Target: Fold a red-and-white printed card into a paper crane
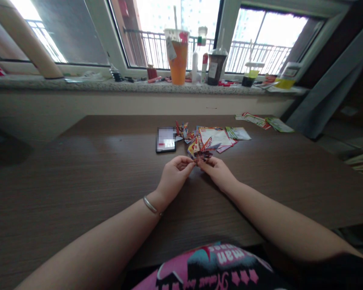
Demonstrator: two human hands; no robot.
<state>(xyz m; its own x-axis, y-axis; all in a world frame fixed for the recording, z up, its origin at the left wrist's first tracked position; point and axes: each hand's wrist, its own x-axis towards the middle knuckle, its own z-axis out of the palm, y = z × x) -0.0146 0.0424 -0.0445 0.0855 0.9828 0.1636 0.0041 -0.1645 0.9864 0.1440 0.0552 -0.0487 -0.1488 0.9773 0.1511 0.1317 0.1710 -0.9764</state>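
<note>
Between my two hands is a folded paper piece with pointed, multicoloured printed parts, just above the brown table. My left hand pinches its lower left edge between thumb and fingers. On the other side, my right hand grips its lower right edge, thumb in front and fingers partly hidden behind. Just beyond lie more folded paper pieces in similar printed colours. A flat printed sheet with a red and yellow border rests behind the piece. To the left of these is a phone with a lit screen.
More printed papers lie at the table's back right. On the stone windowsill stand a tall cup of orange drink, a clear bottle, a dark drink cup and yellow containers. A grey curtain hangs at right.
</note>
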